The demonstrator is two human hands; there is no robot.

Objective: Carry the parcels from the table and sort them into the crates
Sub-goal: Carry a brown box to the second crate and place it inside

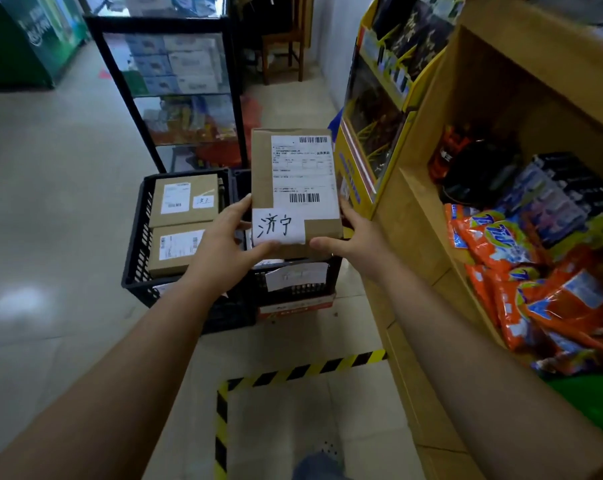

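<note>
So, both hands are clamped on one brown parcel point(295, 188), held up flat between them. My left hand point(224, 244) grips its left edge with the thumb pressed onto the handwritten white slip point(277, 226) at the near corner; my right hand point(353, 237) grips the right edge, thumb lying along the near side. The printed shipping label point(303, 174) with two barcodes sits just past my thumbs, facing up.

Just beyond and below my left hand there's a black crate point(137, 247) on the floor with two more brown boxes point(184, 199) lying flat in it, one behind the other, each with a white label. A second black crate point(293, 289) sits directly under the parcel I'm holding, touching the first one; most of its inside is hidden by the box, so I can't tell what's in there.

Off to the side of my right hand is a wooden shelf point(418, 209) stuffed with orange snack bags point(522, 271). Ahead of both hands stands a black-framed glass cabinet point(172, 91). Yellow-black hazard tape point(293, 370) runs across the floor tiles under my forearms.
</note>
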